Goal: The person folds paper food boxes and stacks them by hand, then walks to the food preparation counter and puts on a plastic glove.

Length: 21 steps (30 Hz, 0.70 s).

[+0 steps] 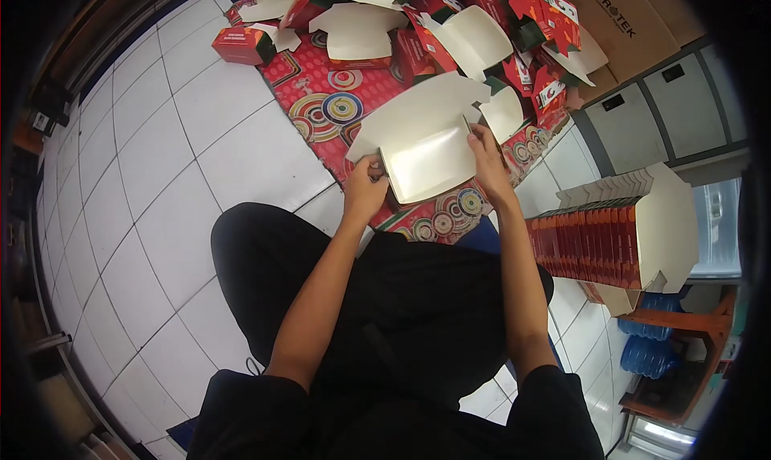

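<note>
An open cardboard box (pixel 430 159) with a plain cream inside is held in front of me, above the patterned red mat. Its wide lid flap (pixel 418 110) stands up on the far side. My left hand (pixel 365 188) grips the box's left wall, fingers curled over the edge. On the opposite wall, my right hand (pixel 487 156) has its thumb and fingers closed around the side. The inside of the box shows nothing in it. The outer faces are mostly hidden from this angle.
Several red printed boxes (pixel 243 44) lie heaped at the mat's far end. A nested stack of red boxes (pixel 590 243) stands to my right. Behind are a brown carton (pixel 614 14) and grey drawers (pixel 626 126). Blue water jugs (pixel 649 355) sit on an orange rack (pixel 683 396).
</note>
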Each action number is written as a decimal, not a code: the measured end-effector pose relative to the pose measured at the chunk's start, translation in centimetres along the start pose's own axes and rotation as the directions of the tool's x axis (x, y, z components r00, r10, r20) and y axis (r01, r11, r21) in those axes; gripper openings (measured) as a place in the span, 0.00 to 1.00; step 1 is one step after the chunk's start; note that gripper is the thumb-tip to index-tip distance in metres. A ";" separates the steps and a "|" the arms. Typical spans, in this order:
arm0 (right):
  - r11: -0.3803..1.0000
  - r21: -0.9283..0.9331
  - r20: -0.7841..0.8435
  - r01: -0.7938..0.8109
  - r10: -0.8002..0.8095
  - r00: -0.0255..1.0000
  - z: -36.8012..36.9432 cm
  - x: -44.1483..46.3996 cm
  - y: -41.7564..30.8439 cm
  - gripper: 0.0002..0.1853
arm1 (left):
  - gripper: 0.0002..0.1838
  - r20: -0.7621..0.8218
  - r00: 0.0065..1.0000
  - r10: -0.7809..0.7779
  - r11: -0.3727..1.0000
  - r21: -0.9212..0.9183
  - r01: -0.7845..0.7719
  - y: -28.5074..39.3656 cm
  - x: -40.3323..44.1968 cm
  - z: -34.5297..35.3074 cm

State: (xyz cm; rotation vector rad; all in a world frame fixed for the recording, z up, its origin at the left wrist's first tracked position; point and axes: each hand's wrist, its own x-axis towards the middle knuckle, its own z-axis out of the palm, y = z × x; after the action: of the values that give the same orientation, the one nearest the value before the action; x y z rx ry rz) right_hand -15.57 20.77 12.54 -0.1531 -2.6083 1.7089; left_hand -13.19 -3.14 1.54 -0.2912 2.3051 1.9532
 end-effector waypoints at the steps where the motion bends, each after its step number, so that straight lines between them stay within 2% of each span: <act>1: 1.000 0.000 -0.004 -0.009 0.009 1.000 0.1 0.3 1.1 0.24 | 0.24 -0.018 1.000 -0.021 0.999 -0.041 0.020 0.2 0.1 0.0; 2: 1.000 0.002 -0.002 -0.008 0.008 1.000 0.0 0.5 1.9 0.24 | 0.24 -0.021 1.000 -0.020 0.999 -0.040 0.019 0.3 0.1 -0.1; 4: 0.994 0.022 0.057 -0.105 0.104 0.993 -0.1 0.4 2.8 0.24 | 0.24 -0.042 0.999 -0.001 0.999 -0.037 -0.001 0.8 -0.2 -0.3; 8: 0.980 0.100 0.046 -0.174 0.170 0.984 -0.1 -0.5 3.4 0.23 | 0.21 -0.062 0.997 0.056 0.998 -0.027 -0.057 -0.1 0.3 0.1; 10: 0.980 0.076 0.027 -0.184 0.182 0.983 -0.3 -0.9 2.9 0.22 | 0.18 -0.081 0.996 -0.033 0.988 -0.155 0.020 0.7 0.3 -0.2; 12: 0.982 0.116 -0.013 -0.148 0.150 0.989 -0.1 -1.1 4.5 0.22 | 0.17 -0.082 0.994 -0.078 0.985 -0.157 0.064 1.2 0.2 -0.2; 14: 0.992 0.060 -0.064 -0.109 0.113 0.992 0.6 -2.0 4.8 0.23 | 0.21 -0.107 0.990 -0.090 0.982 -0.178 0.070 1.1 0.3 -0.1; 15: 0.993 -0.047 -0.122 -0.113 0.106 0.987 0.9 -2.2 5.4 0.23 | 0.23 -0.109 0.990 -0.093 0.983 -0.171 0.074 1.4 0.2 -0.2; 16: 0.992 -0.048 -0.128 -0.114 0.107 0.986 0.8 -2.1 5.9 0.23 | 0.23 -0.103 0.990 -0.091 0.983 -0.171 0.072 1.5 0.1 -0.2; 18: 0.988 0.097 -0.090 -0.116 0.125 0.988 0.7 -2.1 6.2 0.24 | 0.23 -0.115 0.990 -0.078 0.985 -0.163 0.059 1.6 0.1 -0.3; 19: 0.989 0.097 -0.092 -0.115 0.124 0.988 0.5 -2.1 6.0 0.24 | 0.23 -0.114 0.991 -0.076 0.985 -0.164 0.056 1.5 0.1 -0.3; 21: 0.952 0.238 -0.005 -0.191 0.197 0.980 0.0 -2.1 5.6 0.24 | 0.23 -0.124 0.989 -0.085 0.990 -0.121 0.070 1.6 0.1 -0.4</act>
State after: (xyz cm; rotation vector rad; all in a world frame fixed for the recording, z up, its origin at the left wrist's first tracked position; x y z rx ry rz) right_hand -13.03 22.81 7.49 -0.4379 -2.4130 2.0468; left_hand -13.58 -3.32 3.10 -0.5256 2.2202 2.0913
